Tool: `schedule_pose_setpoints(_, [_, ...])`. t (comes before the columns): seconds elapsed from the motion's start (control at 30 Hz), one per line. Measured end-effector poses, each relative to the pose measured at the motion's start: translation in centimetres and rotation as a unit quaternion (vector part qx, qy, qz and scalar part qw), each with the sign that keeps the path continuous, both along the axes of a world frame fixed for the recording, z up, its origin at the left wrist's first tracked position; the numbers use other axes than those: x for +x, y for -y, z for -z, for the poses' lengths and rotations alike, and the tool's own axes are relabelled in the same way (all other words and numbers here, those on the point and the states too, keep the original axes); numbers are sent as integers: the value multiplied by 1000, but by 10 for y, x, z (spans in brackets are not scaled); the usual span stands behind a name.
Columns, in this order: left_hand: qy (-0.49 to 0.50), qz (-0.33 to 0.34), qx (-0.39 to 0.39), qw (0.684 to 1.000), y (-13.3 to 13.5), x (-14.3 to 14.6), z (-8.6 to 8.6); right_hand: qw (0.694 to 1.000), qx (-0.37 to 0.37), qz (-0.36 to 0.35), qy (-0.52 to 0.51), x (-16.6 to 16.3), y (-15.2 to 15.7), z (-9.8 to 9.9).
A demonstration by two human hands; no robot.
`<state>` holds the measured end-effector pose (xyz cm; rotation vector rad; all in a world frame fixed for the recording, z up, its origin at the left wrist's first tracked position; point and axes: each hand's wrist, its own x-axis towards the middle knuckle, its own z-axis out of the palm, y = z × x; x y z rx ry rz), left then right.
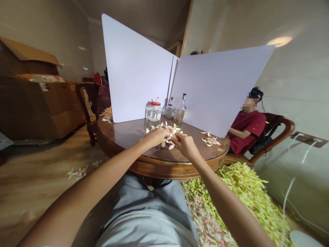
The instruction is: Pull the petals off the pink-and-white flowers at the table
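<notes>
A pile of white and pink flowers [170, 127], petal-shaped and possibly artificial, lies on the round wooden table [125, 137]. Over the near side of it my left hand [159, 134] is closed, fingertips bent around a flower. My right hand [185, 143] comes in from the right, its thumb and fingers pinched together on a flower close to the left fingertips. Exactly which petals sit in each hand is partly hidden by the fingers. A smaller group of the same flowers [211, 140] rests to the right on the tabletop.
Behind the pile stand a red-lidded jar [154, 111], a squat bottle [169, 110] and a tall glass bottle [181, 110]. White partition boards [141, 68] rise behind them. A person in red [248, 128] sits at right. Yellow-green flowers [241, 192] heap below; cardboard boxes [51, 109] stand left.
</notes>
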<state>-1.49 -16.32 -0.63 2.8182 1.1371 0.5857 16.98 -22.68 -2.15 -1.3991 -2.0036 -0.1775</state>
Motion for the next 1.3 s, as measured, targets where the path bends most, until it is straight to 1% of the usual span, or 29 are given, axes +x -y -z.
schedule_pose_setpoints(0.13, [-9,-13,44,999,14,0,-9,999,-14,-22,-23,-4,9,-9])
schedule_pose_setpoints(0.23, [-19,-24,71,997,22,2,-10,999,-12,-16,-32,-6,12,-9])
schedule_pose_setpoints(0.33, [-23,-35,86,995,24,2,-4,999,-15,-16,-30,-7,14,-4])
schedule_pose_setpoints(0.5, [-27,-27,98,994,19,5,10,999,-33,-8,-32,-8,14,7])
schedule_pose_setpoints(0.6, [-30,-34,100,994,19,8,13,999,-39,-1,-32,-7,13,10])
schedule_pose_setpoints(0.73, [-34,-48,104,993,25,11,12,999,-39,11,-20,-7,11,13])
schedule_pose_setpoints(0.93, [-37,-82,96,991,29,19,7,996,-19,90,12,-13,3,23])
schedule_pose_setpoints(1.07, [-26,-100,77,992,24,24,10,990,-16,138,26,-15,-8,29])
schedule_pose_setpoints(1.13, [-16,-98,68,993,20,24,14,989,-21,143,38,-16,-12,30])
schedule_pose_setpoints(1.2, [-3,-84,62,995,16,19,18,989,-32,133,54,-13,-12,30])
schedule_pose_setpoints(1.3, [35,-59,63,996,9,6,26,989,-61,110,84,4,-12,27])
